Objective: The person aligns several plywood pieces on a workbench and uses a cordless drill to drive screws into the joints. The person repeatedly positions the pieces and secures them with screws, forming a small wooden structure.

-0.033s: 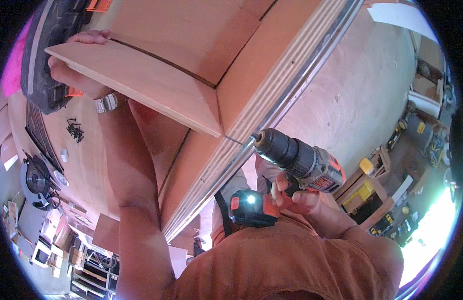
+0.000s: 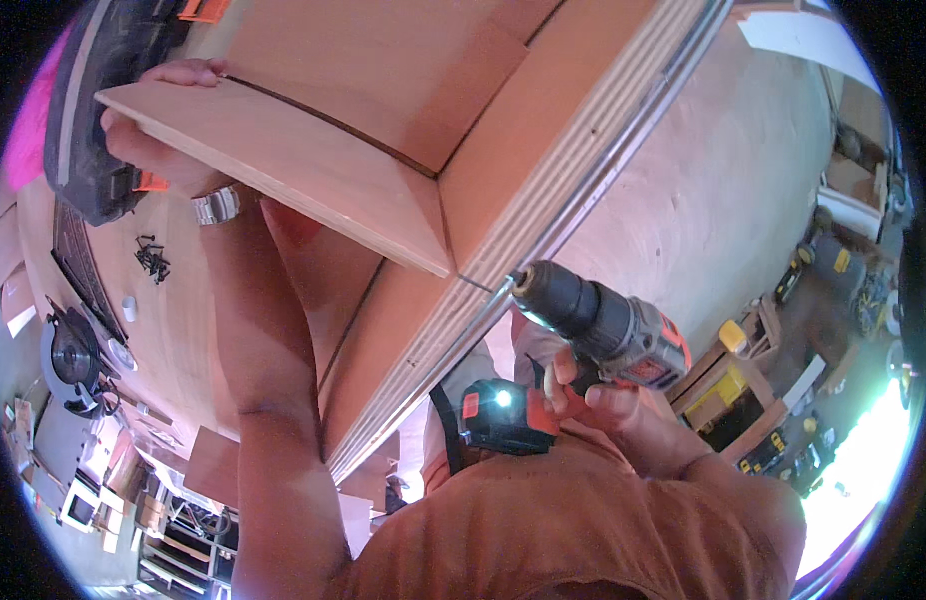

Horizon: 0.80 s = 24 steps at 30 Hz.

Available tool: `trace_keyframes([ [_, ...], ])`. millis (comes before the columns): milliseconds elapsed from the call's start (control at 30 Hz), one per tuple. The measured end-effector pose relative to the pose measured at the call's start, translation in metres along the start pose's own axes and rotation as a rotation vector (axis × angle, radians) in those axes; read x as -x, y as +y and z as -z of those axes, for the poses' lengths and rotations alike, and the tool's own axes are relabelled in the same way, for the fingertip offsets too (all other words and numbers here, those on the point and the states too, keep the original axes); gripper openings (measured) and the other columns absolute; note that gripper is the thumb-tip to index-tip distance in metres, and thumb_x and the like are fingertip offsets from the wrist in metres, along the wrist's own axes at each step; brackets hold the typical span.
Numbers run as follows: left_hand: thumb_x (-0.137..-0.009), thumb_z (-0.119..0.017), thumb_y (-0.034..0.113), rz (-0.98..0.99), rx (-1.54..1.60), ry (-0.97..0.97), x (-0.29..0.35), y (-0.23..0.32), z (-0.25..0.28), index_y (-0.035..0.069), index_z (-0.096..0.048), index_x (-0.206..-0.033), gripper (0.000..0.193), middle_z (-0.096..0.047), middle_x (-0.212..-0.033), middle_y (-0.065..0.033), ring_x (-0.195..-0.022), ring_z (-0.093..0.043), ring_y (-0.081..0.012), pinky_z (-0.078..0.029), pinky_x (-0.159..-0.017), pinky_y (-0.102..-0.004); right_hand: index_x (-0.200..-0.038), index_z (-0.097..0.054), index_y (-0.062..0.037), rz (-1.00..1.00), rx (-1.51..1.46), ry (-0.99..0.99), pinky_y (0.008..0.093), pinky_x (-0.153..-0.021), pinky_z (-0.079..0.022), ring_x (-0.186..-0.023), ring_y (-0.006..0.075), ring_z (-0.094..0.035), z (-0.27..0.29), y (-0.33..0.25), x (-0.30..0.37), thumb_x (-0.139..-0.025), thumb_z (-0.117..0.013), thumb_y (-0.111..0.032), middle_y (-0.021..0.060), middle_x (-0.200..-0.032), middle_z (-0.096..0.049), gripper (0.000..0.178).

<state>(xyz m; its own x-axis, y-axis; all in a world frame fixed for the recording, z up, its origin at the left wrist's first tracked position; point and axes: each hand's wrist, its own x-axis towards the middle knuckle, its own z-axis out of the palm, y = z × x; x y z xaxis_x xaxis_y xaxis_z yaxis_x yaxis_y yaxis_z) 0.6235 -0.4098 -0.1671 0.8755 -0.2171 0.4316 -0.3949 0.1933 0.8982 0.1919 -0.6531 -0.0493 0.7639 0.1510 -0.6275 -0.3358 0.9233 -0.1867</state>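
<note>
My left hand (image 2: 153,158), with a metal watch at its wrist, grips the far left end of a flat wooden panel (image 2: 283,170). The panel's other end meets a long plywood board (image 2: 493,165) with a layered edge. In my right hand (image 2: 605,402) is a cordless drill (image 2: 613,325), its fingers wrapped round the handle. The drill's chuck points up and left at the plywood edge, close to a dark line across from the panel's end. I cannot tell whether the bit touches the wood. A small light glows on the drill's base.
Loose black screws (image 2: 152,260) and a small white cylinder (image 2: 130,308) lie on the worktop at left. Beyond my left hand stands a black case (image 2: 88,140). A circular saw (image 2: 71,355) sits at far left. Yellow tools and open wooden boxes (image 2: 728,395) crowd the right side.
</note>
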Motion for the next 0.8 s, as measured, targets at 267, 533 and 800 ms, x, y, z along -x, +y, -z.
trace_keyframes([
  [267, -0.094, -0.018, 0.053, 0.119, 0.171, 0.088, -0.003, 0.003, -0.007, 0.001, -0.053, -0.081, 0.064, -0.059, -0.069, -0.0174, -0.067, -0.057, -0.0291, -0.052, -0.073, -0.0485, -0.112, -0.053, -0.0011, -0.031, -0.011, -0.110, 0.0406, -0.078, -0.052, -0.086, 0.0256, -0.061, 0.010, 0.003, -0.019, -0.081, -0.072, -0.017, 0.0081, -0.104, -0.056, 0.039],
  [533, -0.095, -0.019, 0.052, 0.060, 0.109, 0.100, -0.004, 0.010, -0.018, 0.004, -0.049, -0.082, 0.059, -0.057, -0.067, -0.0165, -0.063, -0.056, -0.0283, -0.053, -0.070, -0.0456, -0.112, -0.052, -0.0076, -0.012, 0.068, -0.079, 0.0398, -0.082, -0.048, -0.088, 0.0244, -0.059, 0.012, 0.007, -0.014, -0.084, -0.069, -0.020, 0.0119, -0.088, -0.059, 0.036],
  [800, -0.096, -0.021, 0.059, 0.099, 0.170, 0.201, 0.011, 0.013, -0.022, 0.005, -0.052, -0.087, 0.063, -0.058, -0.072, -0.0151, -0.069, -0.056, -0.0276, -0.050, -0.072, -0.0439, -0.111, -0.052, -0.0067, -0.016, 0.044, -0.152, 0.0406, -0.085, -0.046, -0.090, 0.0273, -0.057, 0.011, 0.008, -0.020, -0.085, -0.067, -0.020, 0.0136, -0.092, -0.059, 0.032],
])
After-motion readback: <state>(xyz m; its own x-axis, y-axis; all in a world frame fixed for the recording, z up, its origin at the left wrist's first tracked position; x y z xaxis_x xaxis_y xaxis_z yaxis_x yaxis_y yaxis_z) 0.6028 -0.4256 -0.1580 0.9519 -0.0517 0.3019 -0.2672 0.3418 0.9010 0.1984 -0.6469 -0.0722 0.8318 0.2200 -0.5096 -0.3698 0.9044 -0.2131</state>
